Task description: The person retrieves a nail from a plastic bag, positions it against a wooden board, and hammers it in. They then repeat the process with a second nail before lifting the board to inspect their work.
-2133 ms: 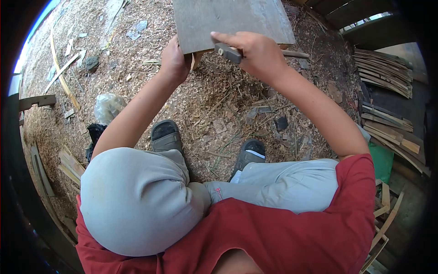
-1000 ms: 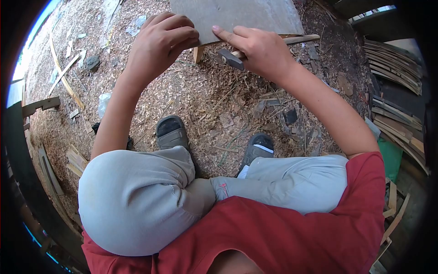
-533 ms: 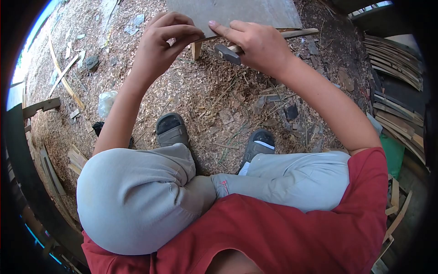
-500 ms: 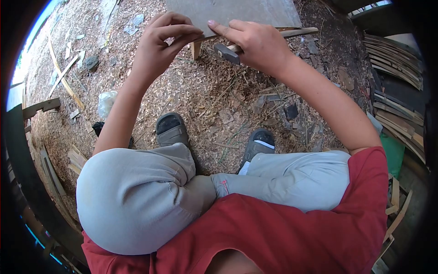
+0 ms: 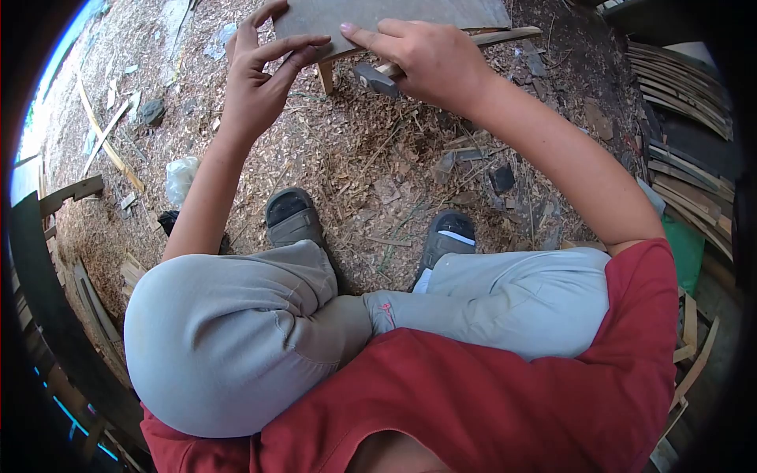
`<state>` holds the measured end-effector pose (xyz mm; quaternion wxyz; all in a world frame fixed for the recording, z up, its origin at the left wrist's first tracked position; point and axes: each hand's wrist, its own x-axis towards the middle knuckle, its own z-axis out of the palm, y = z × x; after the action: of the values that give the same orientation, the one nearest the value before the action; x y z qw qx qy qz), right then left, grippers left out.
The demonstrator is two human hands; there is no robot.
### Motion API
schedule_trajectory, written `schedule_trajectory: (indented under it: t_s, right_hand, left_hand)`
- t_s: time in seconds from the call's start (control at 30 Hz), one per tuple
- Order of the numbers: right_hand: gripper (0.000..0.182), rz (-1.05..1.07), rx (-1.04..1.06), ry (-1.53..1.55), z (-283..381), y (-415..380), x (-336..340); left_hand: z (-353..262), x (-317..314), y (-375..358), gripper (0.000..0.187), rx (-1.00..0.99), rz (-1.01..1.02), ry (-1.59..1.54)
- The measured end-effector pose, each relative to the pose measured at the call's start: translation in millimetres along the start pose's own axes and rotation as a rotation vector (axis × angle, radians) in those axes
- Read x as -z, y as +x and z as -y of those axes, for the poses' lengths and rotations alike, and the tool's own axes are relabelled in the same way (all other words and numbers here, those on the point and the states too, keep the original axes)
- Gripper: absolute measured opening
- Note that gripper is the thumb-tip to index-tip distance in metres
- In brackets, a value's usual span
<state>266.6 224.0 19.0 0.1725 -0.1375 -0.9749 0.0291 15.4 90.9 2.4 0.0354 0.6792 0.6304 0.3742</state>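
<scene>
A hammer (image 5: pixel 376 80) is held in my right hand (image 5: pixel 441 67), its dark head hanging below the fingers and its wooden handle running out to the right. The right index finger stretches onto the near edge of a flat greyish board (image 5: pixel 465 13). At the board's near left corner is my left hand (image 5: pixel 264 75), with thumb and index finger pinched together and the other fingers raised apart. Whatever lies between those two fingertips is too small to make out. Under that corner a short wooden leg (image 5: pixel 326 77) shows.
Wood shavings (image 5: pixel 355 165) and scraps cover the ground. Stacked wooden strips (image 5: pixel 678 87) line the right side, near a green object (image 5: pixel 682 252). A clear plastic bag (image 5: pixel 181 177) and long wood slivers (image 5: pixel 106 138) lie left. My sandalled feet (image 5: pixel 296 217) are below the board.
Both hands and the hammer have shifted slightly left and up in view, along with the board. The left hand's upper fingers have spread away from its index finger.
</scene>
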Motion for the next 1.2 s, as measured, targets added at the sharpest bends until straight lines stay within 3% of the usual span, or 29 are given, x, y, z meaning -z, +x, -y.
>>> schedule_trajectory:
  t_s: [0.03, 0.1, 0.6, 0.67, 0.77, 1.2]
  right_hand:
    - [0.085, -0.001, -0.001, 0.000, 0.2, 0.3, 0.5]
    - [0.066, -0.004, 0.018, -0.039, 1.1, 1.3, 2.5]
    - [0.067, 0.000, 0.028, -0.040, 0.9, 0.2, 1.9]
    - [0.067, -0.006, 0.028, -0.039, 0.4, 0.7, 0.3]
    - [0.068, -0.005, 0.023, -0.032, 0.9, 1.1, 0.8]
    - [0.069, -0.006, 0.013, -0.035, 1.2, -0.2, -0.5]
  left_hand:
    - [0.2, -0.4, -1.0, 0.022, 0.007, 0.006, 0.013]
    - [-2.5, 0.2, -2.0, 0.022, 0.014, 0.012, 0.026]
    - [-21.5, 15.9, 9.2, 0.021, -0.067, 0.113, -0.048]
    - [-27.3, 8.2, 8.0, 0.018, 0.075, 0.001, -0.193]
    - [-8.1, -1.5, 1.7, 0.014, 0.069, -0.064, -0.254]
    - [-7.5, -5.3, -0.8, 0.015, -0.035, -0.057, -0.090]
